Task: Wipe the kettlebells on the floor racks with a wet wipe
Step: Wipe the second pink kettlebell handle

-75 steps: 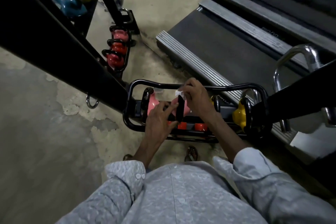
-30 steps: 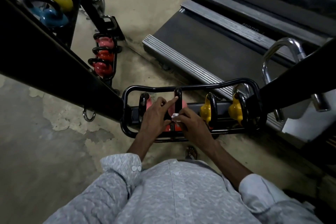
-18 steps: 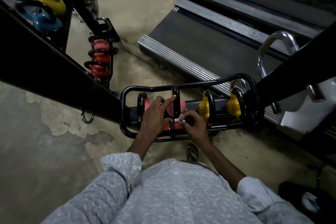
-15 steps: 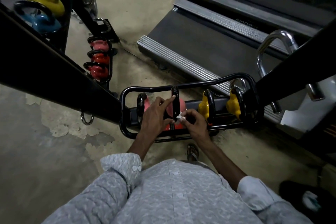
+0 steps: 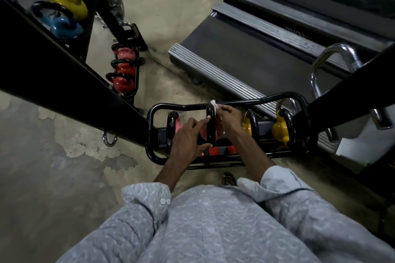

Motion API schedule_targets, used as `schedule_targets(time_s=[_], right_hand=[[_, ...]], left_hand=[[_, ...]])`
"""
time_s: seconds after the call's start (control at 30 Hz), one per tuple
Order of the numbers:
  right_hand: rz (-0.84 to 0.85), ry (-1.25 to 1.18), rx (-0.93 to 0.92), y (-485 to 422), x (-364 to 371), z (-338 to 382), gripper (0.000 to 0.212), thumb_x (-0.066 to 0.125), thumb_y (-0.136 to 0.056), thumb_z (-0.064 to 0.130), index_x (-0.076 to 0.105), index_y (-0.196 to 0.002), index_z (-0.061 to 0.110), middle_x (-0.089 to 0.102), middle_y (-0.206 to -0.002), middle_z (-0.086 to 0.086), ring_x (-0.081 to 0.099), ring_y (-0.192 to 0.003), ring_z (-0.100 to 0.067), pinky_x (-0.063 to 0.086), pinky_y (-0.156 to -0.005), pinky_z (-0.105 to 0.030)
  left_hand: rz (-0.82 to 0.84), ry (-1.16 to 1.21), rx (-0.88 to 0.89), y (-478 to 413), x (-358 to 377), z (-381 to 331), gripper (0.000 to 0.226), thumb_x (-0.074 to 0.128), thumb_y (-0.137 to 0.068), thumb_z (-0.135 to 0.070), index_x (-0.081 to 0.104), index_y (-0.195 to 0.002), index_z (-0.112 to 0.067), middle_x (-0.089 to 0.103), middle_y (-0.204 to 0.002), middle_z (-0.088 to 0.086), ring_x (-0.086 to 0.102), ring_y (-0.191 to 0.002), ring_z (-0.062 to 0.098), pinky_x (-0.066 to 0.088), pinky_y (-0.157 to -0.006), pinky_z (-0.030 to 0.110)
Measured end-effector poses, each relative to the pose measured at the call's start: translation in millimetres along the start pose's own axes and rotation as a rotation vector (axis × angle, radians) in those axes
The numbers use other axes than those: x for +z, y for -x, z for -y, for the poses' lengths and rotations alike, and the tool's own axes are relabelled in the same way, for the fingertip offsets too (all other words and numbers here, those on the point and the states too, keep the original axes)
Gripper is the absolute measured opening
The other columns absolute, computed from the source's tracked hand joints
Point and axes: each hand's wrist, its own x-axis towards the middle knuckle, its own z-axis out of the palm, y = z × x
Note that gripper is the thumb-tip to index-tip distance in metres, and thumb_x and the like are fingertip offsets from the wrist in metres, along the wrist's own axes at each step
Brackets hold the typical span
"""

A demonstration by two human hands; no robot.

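1. Right grip (image 5: pixel 229 113): thumb and fingertips are closed tight on a small crumpled white wet wipe (image 5: pixel 213 103). The wipe sticks out past the fingertips, at the far top end of the handle of the pink kettlebell with a black loop handle (image 5: pixel 211 130).
2. Left grip (image 5: pixel 188 137): the index finger is straight, with its tip on the upper part of that handle. The thumb tip lies against the handle's lower, near end. The other fingers are curled and hold nothing, and the pink body shows between index and thumb.
3. Orientation: the kettlebell stands upright with its handle uppermost. The loop is seen edge-on, and its long axis runs from the person toward the far rail.
4. Position: the kettlebell sits in the black tubular steel floor rack (image 5: pixel 235 105), second slot from the left, between the two grips. The right grip is at its far end and the left grip on its left side.
5. Same rack: another pink kettlebell (image 5: pixel 177 123) stands in the left slot, with two yellow kettlebells (image 5: pixel 280 130) to the right.
6. Surroundings:
   - A second small rack of red and pink kettlebells (image 5: pixel 123 70) stands further left on the worn concrete floor (image 5: pixel 53 177).
   - A grey treadmill deck (image 5: pixel 245 64) lies beyond.
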Motion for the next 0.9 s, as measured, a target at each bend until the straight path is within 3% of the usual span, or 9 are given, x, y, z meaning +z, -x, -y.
schedule_targets(time_s=[0.1,0.27,0.37,0.47,0.53,0.6,0.7,0.8,0.9], right_hand=[[-0.058,-0.057,0.111,-5.0,7.1,2.8,0.011,0.077,-0.085,0.007,0.07,-0.079,0.012,0.071,-0.076,-0.002,0.067,-0.069,-0.012,0.053,-0.054,-0.019],[-0.107,-0.112,0.142,-2.1,8.9,3.4,0.016,0.081,-0.082,0.009,0.067,-0.074,0.011,0.07,-0.074,-0.005,0.066,-0.067,-0.014,0.056,-0.059,-0.023],[-0.122,-0.144,0.197,-0.8,12.7,-2.4,0.018,0.086,-0.078,0.02,0.073,-0.076,0.009,0.075,-0.079,-0.011,0.068,-0.065,-0.021,0.062,-0.066,-0.034],[-0.112,-0.122,0.212,-19.0,13.4,-21.1,0.035,0.09,-0.071,0.038,0.077,-0.083,0.007,0.078,-0.089,-0.015,0.071,-0.069,-0.025,0.062,-0.075,-0.047],[-0.11,-0.054,0.272,-10.8,13.0,-14.1,0.038,0.087,-0.074,0.04,0.074,-0.081,0.005,0.075,-0.078,-0.011,0.069,-0.064,-0.024,0.062,-0.07,-0.042],[-0.099,0.018,0.294,3.5,11.7,-2.3,0.026,0.079,-0.085,0.025,0.065,-0.074,0.005,0.064,-0.068,-0.007,0.059,-0.055,-0.018,0.055,-0.056,-0.03],[-0.082,0.086,0.297,9.1,8.7,1.5,0.017,0.073,-0.09,0.019,0.068,-0.086,0.004,0.061,-0.066,-0.005,0.053,-0.049,-0.013,0.04,-0.036,-0.017],[-0.035,0.106,0.298,16.2,9.0,2.4,0.017,0.067,-0.092,0.016,0.071,-0.101,0.002,0.061,-0.068,-0.008,0.053,-0.049,-0.015,0.039,-0.036,-0.016],[0.017,0.16,0.297,17.7,5.8,2.3,0.019,0.06,-0.088,0.007,0.07,-0.101,-0.002,0.062,-0.074,-0.013,0.053,-0.052,-0.018,0.043,-0.041,-0.018]], left_hand=[[0.008,0.012,-0.014,0.4,-0.7,-0.5,0.095,0.088,-0.067,-0.046,0.041,-0.15,-0.038,0.053,-0.117,-0.001,0.061,-0.097,0.02,0.055,-0.075,0.036],[0.007,-0.012,-0.013,0.5,-1.2,-3.2,0.095,0.087,-0.069,-0.048,0.041,-0.151,-0.038,0.054,-0.115,0.0,0.06,-0.093,0.019,0.054,-0.074,0.036],[0.018,-0.027,-0.013,0.1,-1.6,-4.5,0.094,0.086,-0.07,-0.048,0.039,-0.151,-0.038,0.053,-0.114,0.0,0.059,-0.093,0.018,0.052,-0.074,0.034],[0.021,-0.03,-0.021,0.1,-1.1,-4.0,0.094,0.086,-0.071,-0.049,0.038,-0.152,-0.039,0.054,-0.115,-0.001,0.059,-0.093,0.017,0.053,-0.074,0.033],[0.017,-0.028,-0.029,0.9,-0.6,-2.7,0.095,0.086,-0.071,-0.05,0.038,-0.152,-0.04,0.054,-0.116,-0.001,0.059,-0.093,0.017,0.053,-0.074,0.033],[0.015,-0.012,-0.033,1.8,0.1,-1.1,0.095,0.086,-0.07,-0.049,0.038,-0.152,-0.039,0.054,-0.116,-0.001,0.059,-0.095,0.017,0.054,-0.076,0.035],[0.007,0.005,-0.038,2.5,0.5,1.1,0.095,0.087,-0.07,-0.047,0.039,-0.151,-0.039,0.055,-0.116,-0.001,0.061,-0.096,0.018,0.055,-0.077,0.036],[0.009,-0.002,-0.04,2.7,0.7,1.4,0.094,0.087,-0.07,-0.046,0.039,-0.152,-0.038,0.055,-0.117,0.0,0.061,-0.097,0.019,0.055,-0.078,0.036],[0.005,-0.014,-0.035,3.0,1.1,0.4,0.094,0.086,-0.071,-0.047,0.039,-0.152,-0.039,0.055,-0.116,0.001,0.061,-0.096,0.019,0.055,-0.076,0.036]])
